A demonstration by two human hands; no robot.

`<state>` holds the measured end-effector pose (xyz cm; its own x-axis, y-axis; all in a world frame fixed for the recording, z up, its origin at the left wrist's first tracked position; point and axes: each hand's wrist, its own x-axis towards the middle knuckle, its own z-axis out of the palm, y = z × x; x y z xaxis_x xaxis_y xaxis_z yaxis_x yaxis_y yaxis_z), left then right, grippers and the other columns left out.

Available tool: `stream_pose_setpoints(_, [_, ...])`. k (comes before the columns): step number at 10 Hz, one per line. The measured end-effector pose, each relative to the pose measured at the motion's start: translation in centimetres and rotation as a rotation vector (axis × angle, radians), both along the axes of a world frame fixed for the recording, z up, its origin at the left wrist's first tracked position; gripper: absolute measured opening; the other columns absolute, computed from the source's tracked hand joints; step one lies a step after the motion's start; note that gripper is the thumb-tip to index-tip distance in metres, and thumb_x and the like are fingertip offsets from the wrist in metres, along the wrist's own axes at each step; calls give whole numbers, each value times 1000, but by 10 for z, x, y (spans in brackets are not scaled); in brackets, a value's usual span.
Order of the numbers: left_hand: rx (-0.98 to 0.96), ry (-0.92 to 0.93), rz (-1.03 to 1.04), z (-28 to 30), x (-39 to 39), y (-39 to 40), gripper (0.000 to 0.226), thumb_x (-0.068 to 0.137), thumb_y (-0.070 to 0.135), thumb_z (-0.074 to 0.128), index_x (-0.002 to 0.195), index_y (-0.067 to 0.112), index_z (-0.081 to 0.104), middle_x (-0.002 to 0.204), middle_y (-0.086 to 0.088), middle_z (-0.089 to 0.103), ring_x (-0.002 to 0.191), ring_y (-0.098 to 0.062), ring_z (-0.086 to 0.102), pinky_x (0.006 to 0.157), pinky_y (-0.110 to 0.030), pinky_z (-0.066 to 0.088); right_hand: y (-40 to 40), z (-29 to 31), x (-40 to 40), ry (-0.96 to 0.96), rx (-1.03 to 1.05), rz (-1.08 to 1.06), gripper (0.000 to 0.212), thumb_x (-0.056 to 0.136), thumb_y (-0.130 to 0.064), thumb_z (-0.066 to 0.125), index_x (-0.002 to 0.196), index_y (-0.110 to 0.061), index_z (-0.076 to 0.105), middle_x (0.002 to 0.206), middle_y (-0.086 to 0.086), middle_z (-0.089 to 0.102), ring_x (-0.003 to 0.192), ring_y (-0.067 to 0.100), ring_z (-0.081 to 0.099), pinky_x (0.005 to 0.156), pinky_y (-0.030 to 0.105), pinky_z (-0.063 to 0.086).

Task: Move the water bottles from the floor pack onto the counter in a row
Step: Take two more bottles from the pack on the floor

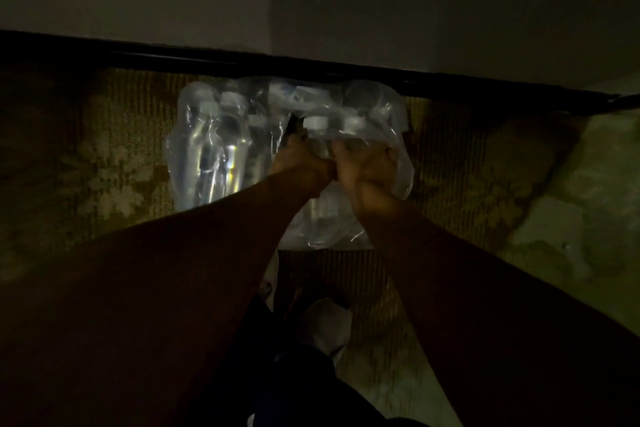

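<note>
A pack of clear water bottles (214,149) in shiny plastic wrap lies on the patterned carpet against a dark baseboard. Several white caps show through the wrap, one (318,122) just above my hands. My left hand (299,159) and my right hand (363,163) sit side by side on the right half of the pack. Both are closed on the loose plastic wrap (398,170), which bunches up around the fingers. The scene is very dark, so fingertips are hard to make out. No counter is in view.
A pale wall (381,10) rises behind the dark baseboard (311,68). Patterned carpet (104,166) spreads to both sides of the pack. My legs and a light shoe (325,326) are below, close to the pack.
</note>
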<state>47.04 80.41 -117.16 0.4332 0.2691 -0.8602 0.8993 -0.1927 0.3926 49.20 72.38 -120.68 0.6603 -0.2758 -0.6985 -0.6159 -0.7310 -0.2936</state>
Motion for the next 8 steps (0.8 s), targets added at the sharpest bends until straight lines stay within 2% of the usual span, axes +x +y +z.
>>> stream_pose_setpoints(1, [-50, -39, 113, -6, -1, 6, 56, 78, 22, 79, 123, 18, 46, 105, -2, 63, 78, -17, 65, 58, -33, 59, 4, -2, 2, -39, -10, -27, 92, 61, -76, 46, 129, -15, 56, 132, 12, 55, 117, 32, 55, 96, 45, 47])
stream_pose_setpoints(2, [-40, -89, 149, -2, -6, 7, 63, 74, 19, 81, 123, 24, 42, 110, -3, 65, 83, -20, 67, 62, -36, 60, 4, 20, 9, 17, 82, 12, 58, 84, -46, 62, 129, -8, 57, 131, 13, 57, 117, 31, 56, 98, 41, 47])
stream_pose_setpoints(3, [13, -159, 68, 3, -17, 3, 78, 69, 22, 84, 133, 23, 40, 119, -2, 63, 99, -24, 65, 79, -45, 59, -5, 45, 6, -17, 183, -4, 43, 93, -29, 60, 126, -3, 58, 126, 20, 60, 114, 38, 58, 91, 41, 50])
stream_pose_setpoints(4, [44, -269, 19, 9, -34, 2, 74, 69, 19, 85, 133, 19, 49, 124, -2, 63, 112, -21, 60, 94, -37, 52, -16, 78, -1, 4, 270, 33, 35, 88, -24, 66, 118, -6, 63, 119, 16, 65, 110, 33, 61, 94, 42, 50])
stream_pose_setpoints(5, [107, -402, 42, 33, -47, -1, 68, 71, 18, 84, 131, 17, 52, 124, 4, 61, 112, -12, 55, 90, -24, 45, -12, 94, -6, -77, 206, 70, 34, 86, -32, 67, 114, -13, 64, 116, 7, 67, 109, 24, 62, 96, 37, 49])
stream_pose_setpoints(6, [214, -522, 157, 61, -55, -4, 62, 74, 19, 82, 129, 17, 54, 125, 5, 59, 115, -14, 55, 93, -28, 45, -1, 112, -9, -200, 199, 41, 36, 87, -34, 65, 118, -17, 63, 122, 5, 66, 117, 24, 58, 101, 41, 46])
stream_pose_setpoints(7, [266, -584, 175, 83, -54, -2, 59, 74, 21, 80, 127, 16, 54, 124, -1, 60, 115, -17, 56, 95, -34, 48, 3, 138, -9, -258, 268, 5, 35, 86, -28, 67, 118, -16, 62, 122, 4, 66, 116, 22, 59, 101, 37, 46])
stream_pose_setpoints(8, [290, -604, 141, 108, -49, 3, 59, 70, 25, 83, 122, 16, 55, 121, 0, 61, 110, -14, 57, 92, -32, 49, 1, 167, -14, -345, 342, -58, 32, 85, -24, 69, 114, -14, 64, 118, 4, 68, 111, 20, 61, 96, 34, 48])
